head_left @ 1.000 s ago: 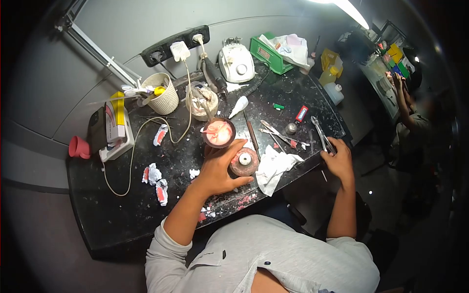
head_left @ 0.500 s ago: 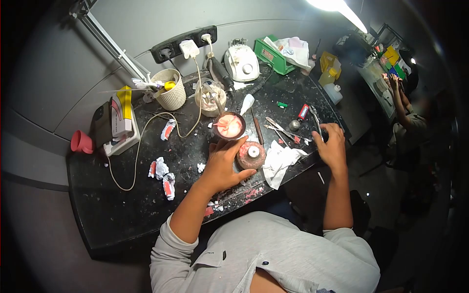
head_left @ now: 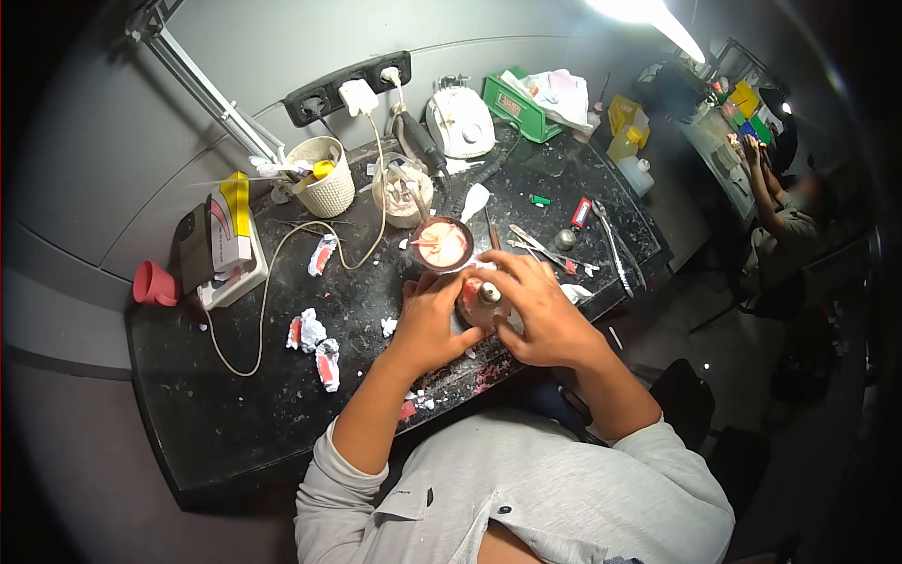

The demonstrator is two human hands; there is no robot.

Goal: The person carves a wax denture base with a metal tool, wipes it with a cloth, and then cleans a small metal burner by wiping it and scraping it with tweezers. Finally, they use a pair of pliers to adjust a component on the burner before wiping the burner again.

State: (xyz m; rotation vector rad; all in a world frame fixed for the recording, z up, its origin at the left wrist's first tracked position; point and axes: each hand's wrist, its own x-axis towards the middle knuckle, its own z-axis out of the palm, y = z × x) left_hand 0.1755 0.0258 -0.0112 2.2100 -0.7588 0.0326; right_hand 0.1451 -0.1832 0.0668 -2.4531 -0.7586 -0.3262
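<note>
A round reddish jar (head_left: 475, 313) with a metal top stands near the front edge of the black table, between my two hands. My left hand (head_left: 432, 320) curves round the jar's left side, thumb and fingers apart. My right hand (head_left: 545, 315) curls over the jar's right side, its fingers around the metal top. Just beyond my left fingertips is a dark bowl (head_left: 443, 244) of pink and white material. A white cloth (head_left: 575, 293) lies partly hidden behind my right hand.
Metal tweezers (head_left: 615, 249), a red item (head_left: 581, 212) and small tools lie on the right. Pink-and-white pieces (head_left: 327, 365) lie on the left. A woven cup (head_left: 326, 179), a white device (head_left: 460, 122) and a green bin (head_left: 526, 103) stand behind. Another person (head_left: 794, 221) sits far right.
My right hand has moved left from the tweezers at the table's right edge to the jar and closed around its top. My left hand has stayed beside the jar.
</note>
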